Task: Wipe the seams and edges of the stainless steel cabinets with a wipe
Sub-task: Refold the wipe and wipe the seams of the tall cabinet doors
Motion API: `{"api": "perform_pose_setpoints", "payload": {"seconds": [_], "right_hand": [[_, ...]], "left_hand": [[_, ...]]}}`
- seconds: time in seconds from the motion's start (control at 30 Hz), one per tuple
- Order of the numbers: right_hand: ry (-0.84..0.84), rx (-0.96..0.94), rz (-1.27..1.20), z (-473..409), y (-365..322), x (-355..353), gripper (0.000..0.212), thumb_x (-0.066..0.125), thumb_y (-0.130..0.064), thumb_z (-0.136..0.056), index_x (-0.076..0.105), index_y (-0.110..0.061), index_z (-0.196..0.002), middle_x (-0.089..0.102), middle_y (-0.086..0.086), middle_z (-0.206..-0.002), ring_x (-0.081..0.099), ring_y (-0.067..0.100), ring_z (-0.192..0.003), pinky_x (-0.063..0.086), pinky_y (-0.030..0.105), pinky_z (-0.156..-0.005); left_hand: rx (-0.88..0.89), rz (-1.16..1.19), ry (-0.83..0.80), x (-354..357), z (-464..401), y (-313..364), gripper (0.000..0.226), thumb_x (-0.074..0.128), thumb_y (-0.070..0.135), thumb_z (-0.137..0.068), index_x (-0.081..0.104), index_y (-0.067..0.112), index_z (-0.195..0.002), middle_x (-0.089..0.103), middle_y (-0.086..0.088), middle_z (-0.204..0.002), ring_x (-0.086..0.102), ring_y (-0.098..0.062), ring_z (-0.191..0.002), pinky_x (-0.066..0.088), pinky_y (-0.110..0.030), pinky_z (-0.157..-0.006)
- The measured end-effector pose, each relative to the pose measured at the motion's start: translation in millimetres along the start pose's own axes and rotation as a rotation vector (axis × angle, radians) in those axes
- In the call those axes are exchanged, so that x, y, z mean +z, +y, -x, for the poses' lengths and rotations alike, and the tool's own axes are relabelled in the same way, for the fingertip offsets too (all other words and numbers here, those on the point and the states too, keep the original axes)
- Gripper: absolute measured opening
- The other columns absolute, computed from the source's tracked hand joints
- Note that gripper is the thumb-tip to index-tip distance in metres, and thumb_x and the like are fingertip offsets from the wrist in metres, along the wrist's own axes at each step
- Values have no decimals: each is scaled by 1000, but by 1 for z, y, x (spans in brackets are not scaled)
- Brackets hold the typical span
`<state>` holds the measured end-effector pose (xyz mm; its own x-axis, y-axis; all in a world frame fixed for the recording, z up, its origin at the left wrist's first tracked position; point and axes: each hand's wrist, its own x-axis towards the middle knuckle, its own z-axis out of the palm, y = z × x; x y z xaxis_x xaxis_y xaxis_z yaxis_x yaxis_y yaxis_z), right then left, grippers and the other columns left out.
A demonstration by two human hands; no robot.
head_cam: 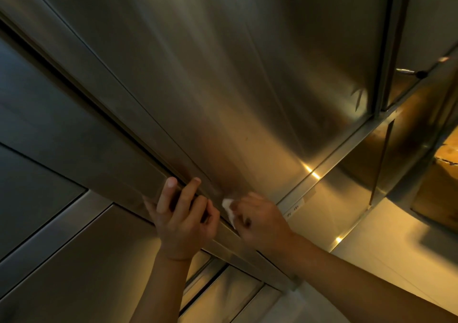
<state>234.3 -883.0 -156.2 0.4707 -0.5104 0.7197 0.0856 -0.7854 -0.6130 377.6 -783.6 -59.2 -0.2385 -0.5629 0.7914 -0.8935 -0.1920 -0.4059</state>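
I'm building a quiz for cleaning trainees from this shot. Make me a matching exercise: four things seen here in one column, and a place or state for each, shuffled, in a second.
Column one:
1. left hand
2. right hand
3. wipe
4. small label

Column two:
A. white, crumpled, pressed against the steel beside the seam
B. stuck on the steel frame strip, to the right of both hands
C. fingers curled over the cabinet door edge
D. holds the wipe

Pairs: 1-C, 2-D, 3-A, 4-B
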Motion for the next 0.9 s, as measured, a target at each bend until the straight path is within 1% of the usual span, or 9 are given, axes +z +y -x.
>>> {"api": "perform_pose_setpoints", "payload": {"seconds": [0.07,0.13,0.27,0.33,0.47,0.7,0.77,0.83,0.9], "right_hand": [[140,-71,-4,-26,-17,-20,6,74,-8,-90,73,-5,-85,73,5,-92,64,19,-79,51,25,-72],[175,-97,11,-41,-21,-30,7,80,-3,-83,74,-3,-86,74,7,-100,67,19,-88,53,24,-79],[130,-7,-9,-38,-12,-18,13,82,-4,-81,73,-7,-90,68,5,-104,64,17,-93,55,32,-79],[119,28,-37,-32,-7,-8,8,79,-9,-85,72,-9,-88,62,3,-101,62,15,-88,55,32,-74],[95,43,-29,-24,3,10,9,76,-11,-87,69,-10,-82,57,4,-93,59,19,-77,52,37,-64],[-10,91,54,13,33,26,16,80,1,-78,69,-10,-79,56,3,-90,59,17,-73,48,25,-62],[-49,92,80,27,42,29,9,72,-2,-82,70,-10,-79,57,3,-91,58,18,-74,41,21,-65],[-87,90,111,36,48,32,8,66,-7,-85,71,-11,-81,58,2,-93,59,18,-77,39,18,-70],[-110,96,119,41,53,34,11,71,0,-81,72,-11,-82,58,2,-93,59,19,-79,39,17,-71]], "left_hand": [[-4,2,-2,1,1,0,21,77,25,-70,59,20,-79,62,1,-127,18,-24,-156,42,-82,-80],[-10,9,1,2,1,0,24,77,26,-70,58,20,-82,61,0,-128,19,-24,-156,43,-81,-78],[-8,0,11,2,2,1,21,74,26,-73,55,21,-81,62,0,-127,18,-25,-156,39,-82,-86],[-6,-9,12,2,2,2,23,75,25,-70,55,21,-80,62,0,-127,17,-25,-156,41,-80,-85],[3,-34,24,3,4,1,27,78,25,-67,56,21,-81,61,1,-128,17,-24,-157,35,-75,-96],[7,-23,34,2,3,1,21,75,26,-71,57,20,-81,62,1,-127,17,-24,-157,39,-81,-86],[4,-19,36,3,3,0,23,76,26,-69,58,20,-82,62,1,-127,17,-24,-157,42,-82,-80],[2,-13,35,3,3,1,23,77,25,-68,58,20,-81,62,1,-127,17,-24,-157,41,-82,-81],[1,-11,37,4,3,1,25,78,25,-67,58,20,-81,62,1,-127,17,-24,-157,42,-82,-81]]}}
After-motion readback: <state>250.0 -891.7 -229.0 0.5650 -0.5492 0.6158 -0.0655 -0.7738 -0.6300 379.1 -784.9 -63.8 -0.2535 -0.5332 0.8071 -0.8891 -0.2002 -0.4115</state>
